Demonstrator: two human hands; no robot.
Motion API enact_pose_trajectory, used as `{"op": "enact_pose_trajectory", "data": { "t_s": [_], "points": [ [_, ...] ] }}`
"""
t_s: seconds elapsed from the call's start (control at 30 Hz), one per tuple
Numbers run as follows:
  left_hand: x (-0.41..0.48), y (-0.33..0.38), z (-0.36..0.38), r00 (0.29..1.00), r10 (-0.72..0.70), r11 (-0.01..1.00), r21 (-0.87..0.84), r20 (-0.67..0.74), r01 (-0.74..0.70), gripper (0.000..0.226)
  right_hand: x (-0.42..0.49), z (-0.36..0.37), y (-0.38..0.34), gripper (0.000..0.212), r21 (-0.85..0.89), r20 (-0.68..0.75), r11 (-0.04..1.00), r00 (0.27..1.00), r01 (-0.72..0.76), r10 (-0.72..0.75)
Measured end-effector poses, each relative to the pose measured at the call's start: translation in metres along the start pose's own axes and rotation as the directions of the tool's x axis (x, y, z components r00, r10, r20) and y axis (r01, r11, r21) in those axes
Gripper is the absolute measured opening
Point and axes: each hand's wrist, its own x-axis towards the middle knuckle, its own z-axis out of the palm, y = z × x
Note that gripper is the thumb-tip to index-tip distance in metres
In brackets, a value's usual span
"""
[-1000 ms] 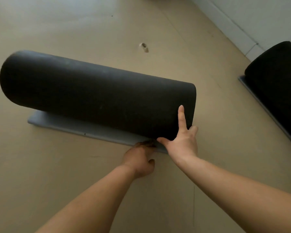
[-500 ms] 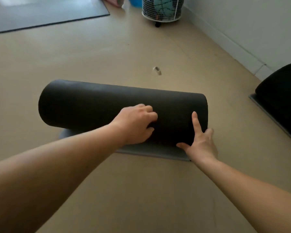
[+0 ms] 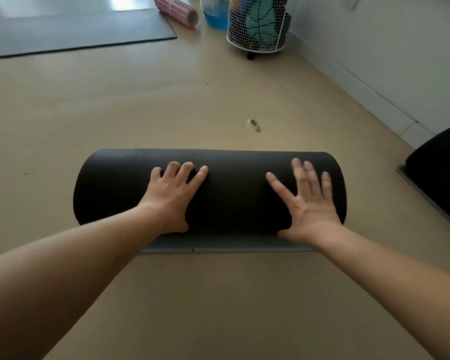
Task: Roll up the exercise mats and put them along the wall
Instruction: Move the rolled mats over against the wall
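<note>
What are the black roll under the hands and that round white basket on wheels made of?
Black roll: likely dense foam or rubber, matte, thick soft-looking layers. White basket: seemingly coated metal wire, shown by its fine open grid.

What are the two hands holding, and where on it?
Nothing is gripped. Both hands, left and right, lie flat with fingers spread on the upper side of the rolled black mat, pressing it.
</note>
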Motion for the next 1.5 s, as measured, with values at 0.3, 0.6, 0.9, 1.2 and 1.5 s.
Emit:
{"op": "enact_pose_trajectory", "data": {
  "t_s": [0.3, 0.6, 0.9, 1.2, 1.5],
  "points": [
    [-0.067, 0.006, 0.011, 0.992, 0.098, 0.984, -0.145, -0.08, -0.108, 0.088, -0.001, -0.01, -0.072, 0.141, -0.099, 0.042, 0.97, 0.975, 0.223, -0.219],
    [-0.106, -0.082, 0.013, 0.792, -0.516, 0.761, -0.249, 0.327, 0.599, 0.137, 0.007, -0.039, -0.082, 0.135, -0.027, 0.087, 0.975, 0.972, 0.221, -0.218],
    [-0.09, -0.082, 0.022, 0.7, -0.614, 0.566, -0.416, 0.364, 0.712, 0.131, 0.028, -0.046, -0.089, 0.146, -0.026, 0.15, 0.969, 0.96, 0.245, -0.239],
    [-0.091, -0.077, 0.04, 0.732, -0.644, 0.586, -0.471, 0.221, 0.659, 0.127, 0.04, -0.037, -0.103, 0.144, -0.01, 0.12, 0.932, 0.925, 0.363, -0.359],
    [-0.03, 0.008, 0.009, 0.846, -0.509, 0.704, -0.489, 0.159, 0.515, 0.127, 0.006, -0.017, -0.002, 0.143, 0.022, 0.158, 0.986, 0.973, 0.166, -0.168]
  ]
}}
